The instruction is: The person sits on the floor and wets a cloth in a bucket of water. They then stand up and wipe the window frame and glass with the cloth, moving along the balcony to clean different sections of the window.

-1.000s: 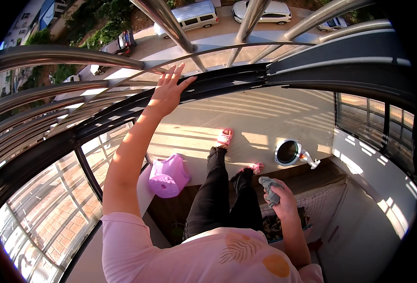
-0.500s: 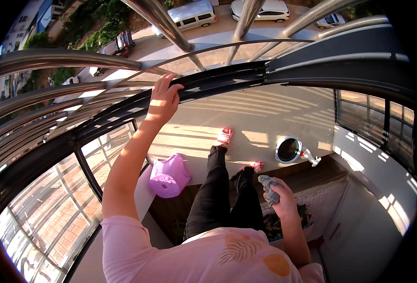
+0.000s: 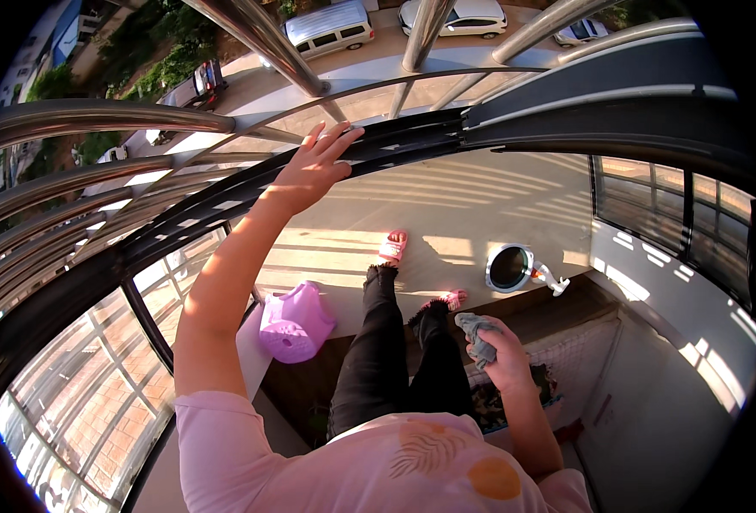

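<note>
My left hand (image 3: 314,169) reaches up to the black window frame (image 3: 408,137) and lies across its rail. Its fingers are stretched out over the rail and its thumb stands apart; nothing shows in its grasp. Lower and to the right, my right hand (image 3: 508,357) is closed round a crumpled grey cloth (image 3: 478,339), part of which sticks out past the fingers. This hand is away from the frame, beside my legs.
I stand in pink sandals (image 3: 392,247) on a pale ledge (image 3: 446,205). A purple plastic stool (image 3: 297,323) is to the left, a white bucket (image 3: 491,275) with dark contents to the right, a white-handled tool beside it. Metal bars (image 3: 258,43) run outside, above a road with parked vehicles.
My left hand has slid right along the window frame, and its fingers are more spread. The right hand still holds the cloth. The whole view has shifted slightly.
</note>
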`<state>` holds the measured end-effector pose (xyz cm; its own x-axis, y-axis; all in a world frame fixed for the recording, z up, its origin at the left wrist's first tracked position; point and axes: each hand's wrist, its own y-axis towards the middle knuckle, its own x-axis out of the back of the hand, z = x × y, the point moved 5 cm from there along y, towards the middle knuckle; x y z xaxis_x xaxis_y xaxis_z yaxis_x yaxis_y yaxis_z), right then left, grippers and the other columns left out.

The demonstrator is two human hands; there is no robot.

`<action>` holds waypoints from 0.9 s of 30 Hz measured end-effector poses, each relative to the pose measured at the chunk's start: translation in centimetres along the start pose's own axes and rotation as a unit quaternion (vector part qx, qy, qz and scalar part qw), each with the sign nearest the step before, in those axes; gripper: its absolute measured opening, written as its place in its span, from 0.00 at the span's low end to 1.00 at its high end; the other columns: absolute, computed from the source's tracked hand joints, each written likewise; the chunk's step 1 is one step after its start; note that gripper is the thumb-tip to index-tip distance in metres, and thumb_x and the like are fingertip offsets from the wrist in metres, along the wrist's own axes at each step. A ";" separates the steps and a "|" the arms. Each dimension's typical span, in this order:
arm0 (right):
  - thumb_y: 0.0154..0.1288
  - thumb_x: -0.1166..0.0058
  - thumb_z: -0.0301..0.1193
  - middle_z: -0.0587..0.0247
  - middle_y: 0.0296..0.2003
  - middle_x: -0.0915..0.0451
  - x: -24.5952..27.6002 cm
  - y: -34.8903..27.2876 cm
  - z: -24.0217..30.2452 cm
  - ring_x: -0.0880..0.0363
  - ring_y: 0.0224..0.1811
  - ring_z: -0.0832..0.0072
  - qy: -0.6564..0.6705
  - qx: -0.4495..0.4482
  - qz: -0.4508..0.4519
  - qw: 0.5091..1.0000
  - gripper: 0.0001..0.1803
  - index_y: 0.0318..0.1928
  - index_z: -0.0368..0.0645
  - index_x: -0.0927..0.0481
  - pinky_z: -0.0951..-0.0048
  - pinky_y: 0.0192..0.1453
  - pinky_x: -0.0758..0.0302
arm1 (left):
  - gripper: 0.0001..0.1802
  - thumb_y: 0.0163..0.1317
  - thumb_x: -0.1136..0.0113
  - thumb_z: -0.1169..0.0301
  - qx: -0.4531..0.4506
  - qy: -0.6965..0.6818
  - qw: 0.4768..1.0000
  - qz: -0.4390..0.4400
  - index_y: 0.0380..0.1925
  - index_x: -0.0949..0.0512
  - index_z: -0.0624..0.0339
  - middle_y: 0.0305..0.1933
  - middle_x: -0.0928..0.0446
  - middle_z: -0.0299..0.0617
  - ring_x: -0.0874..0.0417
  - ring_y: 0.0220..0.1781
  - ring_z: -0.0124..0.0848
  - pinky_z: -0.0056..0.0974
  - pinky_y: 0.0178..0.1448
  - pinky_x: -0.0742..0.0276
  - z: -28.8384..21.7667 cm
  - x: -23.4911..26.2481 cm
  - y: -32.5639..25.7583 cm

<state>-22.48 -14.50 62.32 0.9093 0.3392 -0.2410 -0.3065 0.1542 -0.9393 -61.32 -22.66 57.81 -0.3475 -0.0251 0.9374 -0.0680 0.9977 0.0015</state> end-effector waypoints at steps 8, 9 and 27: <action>0.59 0.51 0.22 0.54 0.37 0.24 0.4 -0.1 -0.2 0.25 0.34 0.70 -0.011 0.004 -0.016 1.000 0.15 0.48 0.37 0.29 0.71 0.34 0.28 | 0.04 0.56 0.43 0.77 0.125 -0.046 0.961 -0.241 0.33 0.25 0.62 0.55 0.29 0.47 0.29 0.59 0.45 0.45 0.62 0.33 2.3 2.2 -2.0; 0.59 0.51 0.22 0.54 0.37 0.24 0.5 -0.2 -0.2 0.25 0.34 0.70 -0.011 0.004 -0.019 1.000 0.15 0.48 0.37 0.29 0.71 0.34 0.28 | 0.06 0.55 0.42 0.77 0.156 -0.018 0.949 -0.272 0.34 0.25 0.62 0.49 0.26 0.48 0.27 0.54 0.46 0.45 0.57 0.30 3.4 2.3 -2.6; 0.59 0.50 0.24 0.54 0.40 0.24 -0.4 0.3 -0.4 0.24 0.37 0.70 -0.045 0.004 -0.010 0.999 0.17 0.50 0.36 0.30 0.71 0.35 0.27 | 0.04 0.53 0.39 0.76 0.228 -0.073 0.918 -0.317 0.30 0.21 0.59 0.32 0.24 0.42 0.23 0.36 0.42 0.42 0.41 0.27 -1.1 -0.2 -1.1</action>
<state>-22.84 -14.99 62.02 0.8864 0.4184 -0.1980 -0.2901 0.1689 -0.9420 -60.15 -23.64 58.00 -0.2226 -0.6333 0.7412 -0.6722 0.6503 0.3538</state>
